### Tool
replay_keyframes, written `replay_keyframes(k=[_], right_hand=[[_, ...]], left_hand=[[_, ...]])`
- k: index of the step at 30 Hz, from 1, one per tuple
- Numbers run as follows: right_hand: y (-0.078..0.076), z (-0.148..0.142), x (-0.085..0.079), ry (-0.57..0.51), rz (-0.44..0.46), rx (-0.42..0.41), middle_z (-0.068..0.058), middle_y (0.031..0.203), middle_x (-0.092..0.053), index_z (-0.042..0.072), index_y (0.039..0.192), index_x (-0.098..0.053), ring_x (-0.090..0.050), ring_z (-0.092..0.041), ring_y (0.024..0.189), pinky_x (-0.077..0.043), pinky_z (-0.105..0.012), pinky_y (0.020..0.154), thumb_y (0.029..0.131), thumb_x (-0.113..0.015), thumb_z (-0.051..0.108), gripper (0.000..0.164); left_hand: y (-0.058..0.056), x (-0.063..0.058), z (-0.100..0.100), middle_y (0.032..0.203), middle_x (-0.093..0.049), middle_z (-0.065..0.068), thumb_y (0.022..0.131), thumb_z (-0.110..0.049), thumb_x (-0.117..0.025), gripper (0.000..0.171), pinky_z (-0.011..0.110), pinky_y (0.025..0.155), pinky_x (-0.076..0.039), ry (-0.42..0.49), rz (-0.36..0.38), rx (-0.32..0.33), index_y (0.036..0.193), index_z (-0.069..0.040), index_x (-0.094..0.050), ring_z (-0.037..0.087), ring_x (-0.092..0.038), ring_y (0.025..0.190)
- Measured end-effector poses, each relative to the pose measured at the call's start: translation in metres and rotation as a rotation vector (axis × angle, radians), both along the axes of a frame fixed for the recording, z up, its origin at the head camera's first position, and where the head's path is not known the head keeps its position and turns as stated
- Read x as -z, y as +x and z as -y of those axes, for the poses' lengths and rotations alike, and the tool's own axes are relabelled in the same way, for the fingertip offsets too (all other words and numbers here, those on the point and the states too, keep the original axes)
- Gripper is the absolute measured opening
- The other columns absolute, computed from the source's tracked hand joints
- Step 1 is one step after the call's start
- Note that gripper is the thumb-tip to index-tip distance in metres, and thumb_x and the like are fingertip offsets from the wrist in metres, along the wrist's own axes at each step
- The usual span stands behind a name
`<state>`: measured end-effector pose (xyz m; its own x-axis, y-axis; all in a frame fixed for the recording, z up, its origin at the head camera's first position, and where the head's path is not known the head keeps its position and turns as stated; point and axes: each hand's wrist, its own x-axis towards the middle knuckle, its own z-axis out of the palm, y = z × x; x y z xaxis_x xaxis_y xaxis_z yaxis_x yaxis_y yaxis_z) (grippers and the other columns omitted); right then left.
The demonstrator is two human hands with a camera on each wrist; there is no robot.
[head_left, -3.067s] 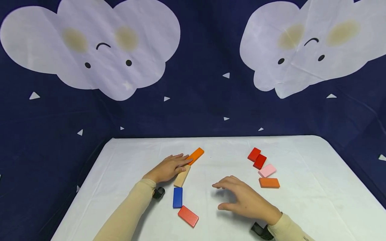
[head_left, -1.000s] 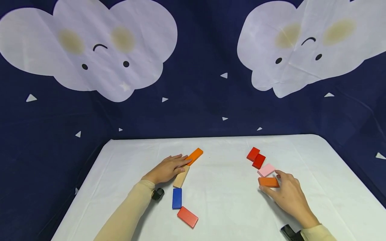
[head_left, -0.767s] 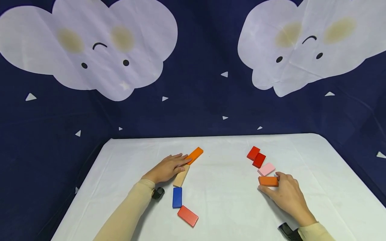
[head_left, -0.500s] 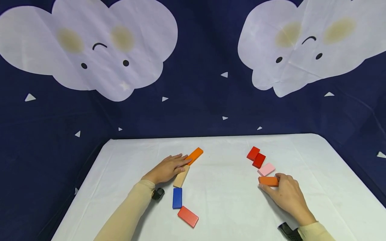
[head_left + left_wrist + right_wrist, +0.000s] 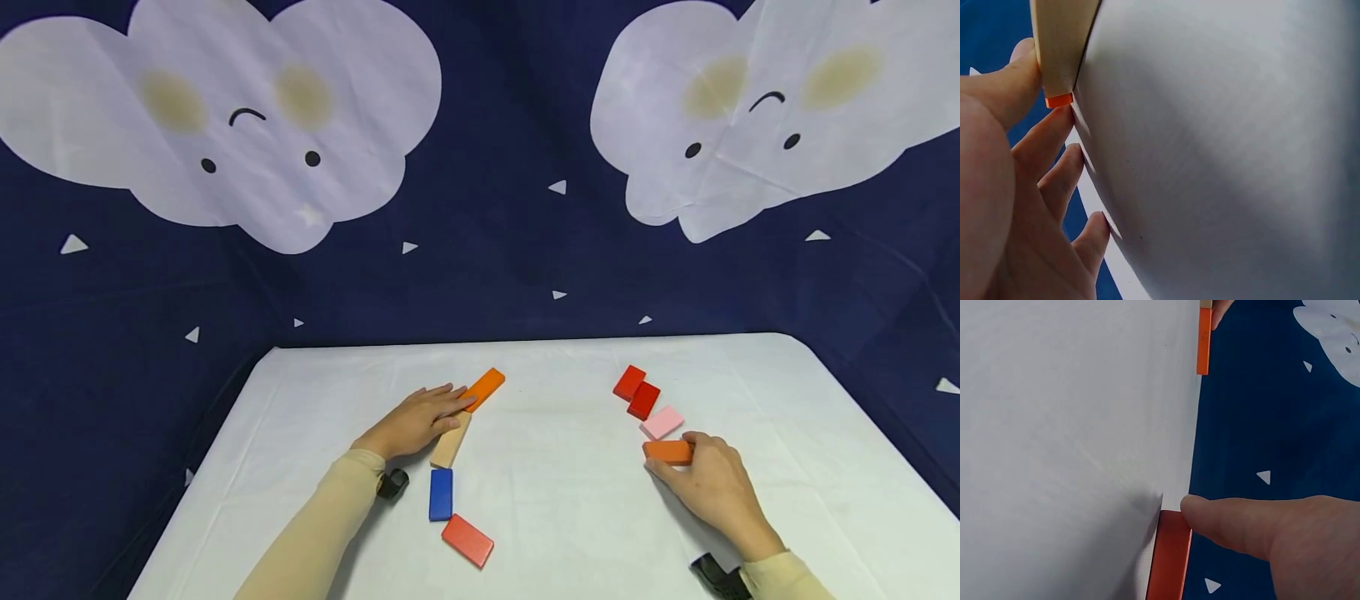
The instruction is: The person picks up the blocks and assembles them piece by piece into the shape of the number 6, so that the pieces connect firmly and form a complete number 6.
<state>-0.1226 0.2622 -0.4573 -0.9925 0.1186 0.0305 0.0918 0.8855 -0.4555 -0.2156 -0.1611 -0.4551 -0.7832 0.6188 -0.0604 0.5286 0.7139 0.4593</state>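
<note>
On the left of the white table, my left hand (image 5: 411, 421) rests with extended fingers over the near end of an orange block (image 5: 487, 387). Its thumb touches a plain wooden block (image 5: 452, 442), which meets the orange one end to end. The left wrist view shows that thumb against the plain wooden block (image 5: 1063, 44). At the right, my right hand (image 5: 716, 483) pinches a darker orange block (image 5: 666, 452) between thumb and fingers, the block lying along the table's width. In the right wrist view the thumb presses on this orange block (image 5: 1171, 556).
Below the plain block lie a blue block (image 5: 441, 495) and a coral-red block (image 5: 468, 540), touching or nearly so. A pink block (image 5: 663, 423) lies just beyond the right hand, with two red blocks (image 5: 643, 401) behind it. A dark blue cloth (image 5: 517, 250) hangs behind the table.
My right hand has moved from the middle of the table to the right and taken hold of the darker orange block. Over the last second both hands stay almost still.
</note>
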Motion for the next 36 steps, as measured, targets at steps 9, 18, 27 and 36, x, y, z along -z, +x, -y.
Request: replay_keyframes(k=[9, 18, 27, 36], right_hand=[[0.002, -0.002, -0.003, -0.014, -0.010, -0.007, -0.034, 0.105, -0.065, -0.019, 0.119, -0.059, -0.062, -0.040, 0.089, -0.050, -0.054, 0.076, 0.081, -0.081, 0.046, 0.079], [0.007, 0.003, -0.010, 0.006, -0.057, -0.036, -0.030, 0.103, -0.067, -0.016, 0.117, -0.062, -0.062, -0.037, 0.087, -0.049, -0.054, 0.073, 0.081, -0.080, 0.051, 0.078], [0.013, 0.015, -0.020, -0.006, -0.068, -0.056, -0.027, 0.107, -0.067, -0.014, 0.118, -0.063, -0.060, -0.037, 0.090, -0.048, -0.055, 0.077, 0.081, -0.081, 0.045, 0.072], [0.021, 0.023, -0.020, -0.014, -0.099, -0.097, -0.024, 0.105, -0.067, -0.013, 0.118, -0.062, -0.060, -0.038, 0.095, -0.047, -0.056, 0.082, 0.081, -0.080, 0.051, 0.076]], left_hand=[[0.001, 0.001, 0.000, 0.158, -0.040, 0.007, 0.106, -0.033, -0.050, 0.049, 0.058, 0.120, -0.018, 0.001, 0.004, -0.014, 0.153, -0.019, -0.045, 0.030, -0.030, 0.149], [0.000, 0.002, 0.001, 0.159, -0.039, 0.005, 0.106, -0.034, -0.049, 0.050, 0.055, 0.121, -0.017, -0.006, 0.003, -0.016, 0.154, -0.020, -0.044, 0.029, -0.028, 0.150], [0.001, -0.001, 0.002, 0.159, -0.039, 0.007, 0.106, -0.033, -0.050, 0.050, 0.057, 0.121, -0.018, -0.006, 0.000, -0.008, 0.154, -0.019, -0.044, 0.030, -0.029, 0.149], [0.000, 0.000, -0.002, 0.159, -0.038, 0.006, 0.107, -0.033, -0.049, 0.049, 0.057, 0.121, -0.017, -0.008, 0.007, -0.009, 0.154, -0.020, -0.044, 0.030, -0.028, 0.150]])
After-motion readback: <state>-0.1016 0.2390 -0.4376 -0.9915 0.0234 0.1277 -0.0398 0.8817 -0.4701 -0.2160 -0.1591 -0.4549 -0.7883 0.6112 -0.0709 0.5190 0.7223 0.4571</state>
